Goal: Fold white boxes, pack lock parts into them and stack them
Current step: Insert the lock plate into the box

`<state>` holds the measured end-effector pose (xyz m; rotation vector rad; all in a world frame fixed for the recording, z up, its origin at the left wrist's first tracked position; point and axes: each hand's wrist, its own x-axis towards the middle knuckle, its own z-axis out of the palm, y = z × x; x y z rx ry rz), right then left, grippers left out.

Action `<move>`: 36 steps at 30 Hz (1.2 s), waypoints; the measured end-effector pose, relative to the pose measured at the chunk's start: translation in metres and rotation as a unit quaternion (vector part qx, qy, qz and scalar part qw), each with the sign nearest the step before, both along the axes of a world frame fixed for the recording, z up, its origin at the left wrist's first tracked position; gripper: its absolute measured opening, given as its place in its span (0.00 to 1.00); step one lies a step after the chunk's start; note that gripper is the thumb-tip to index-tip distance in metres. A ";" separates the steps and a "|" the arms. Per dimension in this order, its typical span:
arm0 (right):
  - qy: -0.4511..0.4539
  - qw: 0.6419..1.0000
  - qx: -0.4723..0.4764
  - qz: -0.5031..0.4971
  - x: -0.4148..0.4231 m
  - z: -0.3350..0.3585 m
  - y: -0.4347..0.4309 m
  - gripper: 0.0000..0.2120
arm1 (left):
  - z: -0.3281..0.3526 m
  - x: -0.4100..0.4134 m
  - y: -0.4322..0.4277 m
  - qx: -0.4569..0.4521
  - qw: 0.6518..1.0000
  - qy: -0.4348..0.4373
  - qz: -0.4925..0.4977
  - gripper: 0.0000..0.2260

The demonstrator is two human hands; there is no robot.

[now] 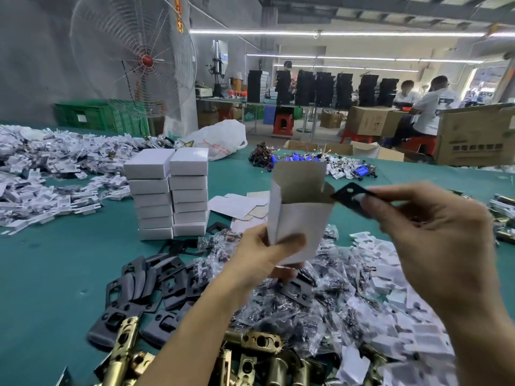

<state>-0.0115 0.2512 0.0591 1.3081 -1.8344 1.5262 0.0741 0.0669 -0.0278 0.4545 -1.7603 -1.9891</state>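
Our left grip held the open box upright. Our right grip pinched a black plate beside its mouth.

The open white paperboard box is matt outside, raw brown inside. Flat black plate: matt, seemingly coated metal. Brass-coloured metal latch bolts: glossy. Small clear plastic bags: shiny, crinkled. Teal surface: matt, cloth-like. Stacked white paperboard boxes: smooth.

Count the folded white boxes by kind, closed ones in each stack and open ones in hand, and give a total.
Closed boxes, left stack: 6
Closed boxes, right stack: 6
Open box in the left hand: 1
Total: 13
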 end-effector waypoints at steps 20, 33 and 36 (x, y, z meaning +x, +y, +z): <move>0.167 0.984 0.043 -0.031 0.025 -0.001 -0.014 0.04 | -0.001 -0.005 0.007 -0.068 0.994 0.079 -0.041 0.10; 0.185 0.979 0.069 -0.060 0.036 -0.006 -0.024 0.04 | 0.000 -0.007 0.010 -0.065 0.991 0.113 -0.001 0.13; 0.163 0.979 0.101 -0.072 0.031 -0.006 -0.022 0.05 | -0.002 -0.008 0.010 -0.073 0.994 0.084 -0.007 0.09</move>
